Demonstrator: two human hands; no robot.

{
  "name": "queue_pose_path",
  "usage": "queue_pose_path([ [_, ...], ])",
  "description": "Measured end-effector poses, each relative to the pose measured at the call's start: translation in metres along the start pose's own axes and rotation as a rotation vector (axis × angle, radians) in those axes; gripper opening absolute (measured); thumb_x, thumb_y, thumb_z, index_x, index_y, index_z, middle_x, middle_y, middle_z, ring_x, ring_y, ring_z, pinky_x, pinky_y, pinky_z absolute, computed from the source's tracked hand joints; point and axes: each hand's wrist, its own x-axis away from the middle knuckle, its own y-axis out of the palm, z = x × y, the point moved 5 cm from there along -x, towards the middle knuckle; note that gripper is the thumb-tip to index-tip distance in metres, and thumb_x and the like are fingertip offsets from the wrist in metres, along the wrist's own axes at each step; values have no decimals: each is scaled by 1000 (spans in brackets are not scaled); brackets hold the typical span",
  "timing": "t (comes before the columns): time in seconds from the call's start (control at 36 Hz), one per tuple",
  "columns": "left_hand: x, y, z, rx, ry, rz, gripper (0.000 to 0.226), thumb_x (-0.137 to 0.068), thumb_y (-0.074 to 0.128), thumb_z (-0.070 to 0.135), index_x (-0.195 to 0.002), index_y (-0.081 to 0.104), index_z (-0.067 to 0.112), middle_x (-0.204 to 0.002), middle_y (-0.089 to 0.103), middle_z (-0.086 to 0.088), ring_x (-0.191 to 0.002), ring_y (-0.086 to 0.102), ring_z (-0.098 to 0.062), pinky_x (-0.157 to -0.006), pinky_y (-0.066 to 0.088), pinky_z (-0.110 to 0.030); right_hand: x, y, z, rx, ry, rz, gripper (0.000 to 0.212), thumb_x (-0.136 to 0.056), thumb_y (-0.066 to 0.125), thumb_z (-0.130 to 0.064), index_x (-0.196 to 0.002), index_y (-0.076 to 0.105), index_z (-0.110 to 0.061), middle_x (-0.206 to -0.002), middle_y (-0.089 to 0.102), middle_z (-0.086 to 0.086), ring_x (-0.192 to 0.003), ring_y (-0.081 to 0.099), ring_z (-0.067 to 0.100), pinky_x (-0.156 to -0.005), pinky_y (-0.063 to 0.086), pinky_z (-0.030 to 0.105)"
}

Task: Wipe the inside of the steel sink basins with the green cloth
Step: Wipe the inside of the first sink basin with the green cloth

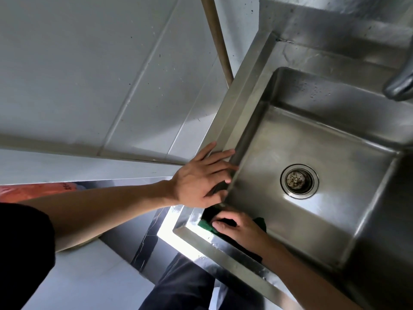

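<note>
1. The cloth point(205, 225) is bright green at its lit edge and looks nearly black where it lies in shadow. It is bunched at the near left corner of the sink point(330, 222), draped over the rim and down the inner wall.
2. The right hand point(240, 228) lies on top of it, fingers curled round the fabric.
3. The left hand point(201, 182) rests on the left rim just beside it, fingers straight and spread.
4. The round drain point(299, 181) sits mid-basin, well apart from the cloth.
5. A tap point(400, 86) hangs over the far right; a wooden pole point(216, 36) leans on the tiled wall point(89, 63).

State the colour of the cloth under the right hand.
It is a green cloth, clearest in the head view.
</note>
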Motion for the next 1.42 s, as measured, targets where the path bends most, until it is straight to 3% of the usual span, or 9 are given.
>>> queue_pose_path([
  [0.08,0,-1,0,-1,-3,-6,22,-86,67,35,-95,72,16,-131,70,0,-151,41,-26,-127,22,-57,-10,-4,28,49,66,27,17,-89,66,-43,-105,70,-36,-103,68,-21,-103,63,-1,-99,48,30],
  [0.25,0,-1,1,10,-8,-3,21,-87,66,36,-95,71,16,-130,71,-1,-151,42,-26,-126,24,-58,-6,-9,40,162,73,-8,26,-94,63,-39,-115,70,-25,-111,64,-19,-106,59,-6,-94,39,12],
  [0.53,0,0,-1,20,-15,-5,20,-85,69,34,-94,72,17,-128,72,1,-151,42,-25,-125,26,-59,14,-21,48,94,96,-48,13,-95,62,-35,-98,69,-24,-97,67,-12,-95,63,2,-85,47,21],
  [0.64,1,1,-2,12,-19,-12,21,-86,69,35,-95,72,17,-127,72,1,-151,42,-25,-124,27,-60,20,-18,33,205,-34,-19,17,-95,59,-34,-87,62,-20,-85,61,-14,-83,60,2,-76,43,14],
  [0.75,1,2,-3,19,-15,-10,23,-88,67,37,-96,72,17,-126,72,0,-152,41,-25,-124,26,-60,32,-18,22,212,-148,-12,22,-97,55,-36,-82,58,-20,-81,55,-11,-77,57,6,-72,45,20],
  [0.92,1,2,-3,31,-20,-8,21,-89,65,36,-95,72,17,-124,73,1,-151,42,-25,-126,25,-59,25,-30,53,131,85,-46,18,-90,59,-48,-89,63,-30,-90,65,-13,-89,63,4,-81,46,21],
  [1.17,1,4,-5,45,-14,-12,22,-90,64,37,-96,72,17,-126,72,1,-151,41,-25,-126,24,-59,41,-19,21,-20,93,-98,24,-94,64,-19,-73,59,-30,-68,56,-17,-68,51,-5,-66,39,14],
  [1.33,1,2,-4,31,-13,-6,20,-86,66,34,-95,73,17,-124,73,1,-151,42,-26,-126,24,-59,23,-30,60,56,242,-36,7,-94,65,-24,-92,67,-31,-96,68,-13,-87,60,-9,-85,44,15],
  [1.42,1,3,-4,26,-24,0,19,-85,69,32,-95,73,17,-122,73,2,-150,44,-25,-125,26,-59,16,-31,74,197,256,23,15,-93,66,-23,-87,65,-37,-96,67,-12,-92,61,3,-95,46,26],
])
